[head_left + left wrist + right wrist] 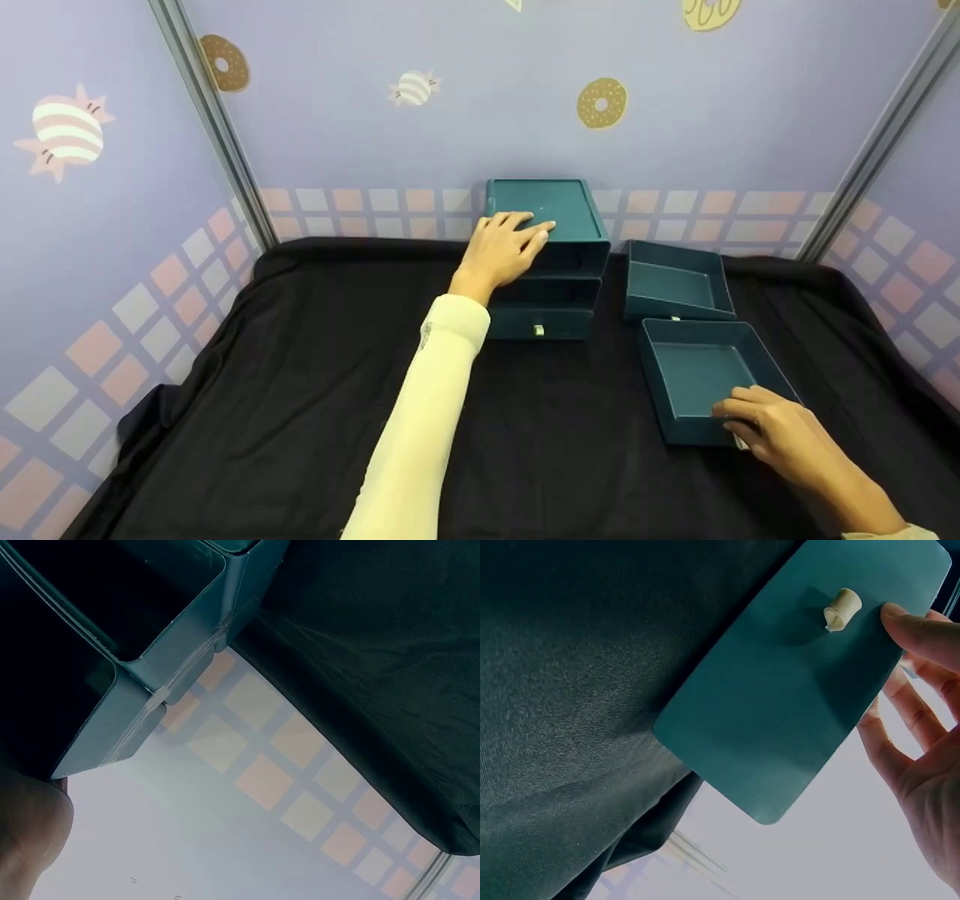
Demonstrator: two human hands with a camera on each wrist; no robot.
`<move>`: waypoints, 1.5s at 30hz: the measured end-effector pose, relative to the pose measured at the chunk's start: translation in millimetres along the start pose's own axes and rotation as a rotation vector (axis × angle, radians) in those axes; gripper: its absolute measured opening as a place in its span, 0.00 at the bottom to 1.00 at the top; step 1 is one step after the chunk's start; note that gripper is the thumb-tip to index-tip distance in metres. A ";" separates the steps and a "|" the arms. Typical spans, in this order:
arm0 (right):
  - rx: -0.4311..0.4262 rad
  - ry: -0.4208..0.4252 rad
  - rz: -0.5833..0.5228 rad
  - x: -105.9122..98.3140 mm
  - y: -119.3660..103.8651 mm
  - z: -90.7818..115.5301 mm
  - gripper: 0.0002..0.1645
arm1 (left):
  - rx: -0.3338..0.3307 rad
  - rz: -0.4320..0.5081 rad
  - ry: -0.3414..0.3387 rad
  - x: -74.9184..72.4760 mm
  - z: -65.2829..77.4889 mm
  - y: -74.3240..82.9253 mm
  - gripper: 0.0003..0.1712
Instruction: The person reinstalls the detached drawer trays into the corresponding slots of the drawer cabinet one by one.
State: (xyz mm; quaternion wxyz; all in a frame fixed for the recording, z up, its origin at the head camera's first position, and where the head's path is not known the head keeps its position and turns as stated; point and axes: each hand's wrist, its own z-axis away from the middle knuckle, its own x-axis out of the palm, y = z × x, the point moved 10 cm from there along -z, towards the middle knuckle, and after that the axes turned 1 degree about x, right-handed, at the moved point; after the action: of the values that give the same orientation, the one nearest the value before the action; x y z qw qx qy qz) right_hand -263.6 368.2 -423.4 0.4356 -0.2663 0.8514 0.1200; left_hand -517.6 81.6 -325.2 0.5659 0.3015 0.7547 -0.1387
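A teal drawer cabinet stands against the back wall. Its upper two slots are hollow, and the bottom drawer sits in place with a pale knob. My left hand rests on the cabinet's top near the left front edge, fingers extended. At the right, a removed drawer lies on the cloth with nothing inside. My right hand pinches its front wall at the rim; the right wrist view shows the thumb on the front face beside the cream knob, the other fingers behind.
Behind the gripped drawer lies a second removed drawer, right of the cabinet. Black cloth covers the table and bunches up along its edges. Patterned lilac panels with metal corner posts enclose the back and sides.
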 end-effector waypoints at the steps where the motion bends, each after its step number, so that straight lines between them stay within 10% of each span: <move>1: 0.000 -0.002 0.001 0.0 -0.9 -0.5 0.27 | 0.001 0.000 -0.001 0.5 -0.1 0.0 0.29; 45: -0.198 -0.002 -0.165 -11.4 -86.9 -41.2 0.28 | -0.004 -0.015 0.005 -0.7 0.4 2.2 0.29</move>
State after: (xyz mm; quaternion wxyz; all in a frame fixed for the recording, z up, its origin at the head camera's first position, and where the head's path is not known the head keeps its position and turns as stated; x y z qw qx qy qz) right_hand -237.7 282.1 -387.5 0.4165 -0.3769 0.8101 0.1677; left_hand -515.7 82.8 -324.4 0.5635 0.2951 0.7587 -0.1409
